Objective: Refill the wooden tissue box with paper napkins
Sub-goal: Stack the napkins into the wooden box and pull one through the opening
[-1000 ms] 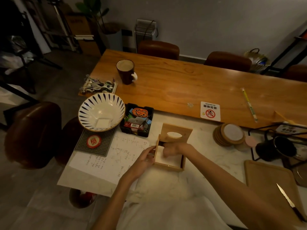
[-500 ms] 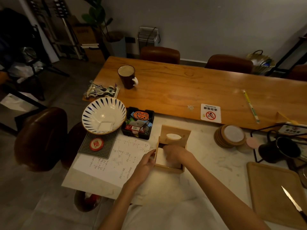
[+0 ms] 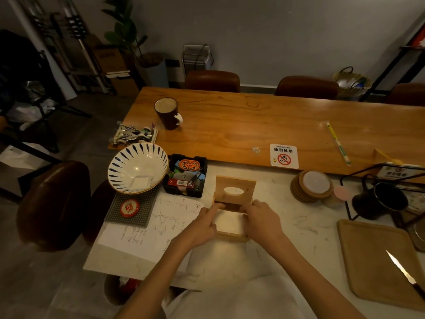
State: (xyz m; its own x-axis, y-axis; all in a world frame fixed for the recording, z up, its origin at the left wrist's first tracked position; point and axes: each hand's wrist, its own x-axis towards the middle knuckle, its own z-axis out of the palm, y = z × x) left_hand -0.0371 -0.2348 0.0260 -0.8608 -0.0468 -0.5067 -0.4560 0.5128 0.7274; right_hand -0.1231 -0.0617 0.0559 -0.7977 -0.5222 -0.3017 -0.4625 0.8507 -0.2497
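The wooden tissue box [image 3: 232, 235] sits on the white marble table in front of me, its hinged lid [image 3: 235, 190] with an oval slot standing open at the back. White paper napkins [image 3: 228, 221] fill the inside. My left hand [image 3: 202, 225] grips the box's left wall, thumb near the hinge. My right hand [image 3: 262, 221] holds the right wall, fingers curled over its rim. Both hands touch the box.
A blue-striped bowl [image 3: 138, 168] holds one folded napkin, left of a black tray of small items [image 3: 185, 174]. A written sheet [image 3: 158, 223] lies left of the box. Coasters [image 3: 311, 186], a black pitcher [image 3: 379, 201], a wooden board [image 3: 377, 261] with a knife [image 3: 404, 273] lie right.
My right hand came out of the box, where it pressed the napkins, and now grips the right wall. My left hand slid further along the left wall.
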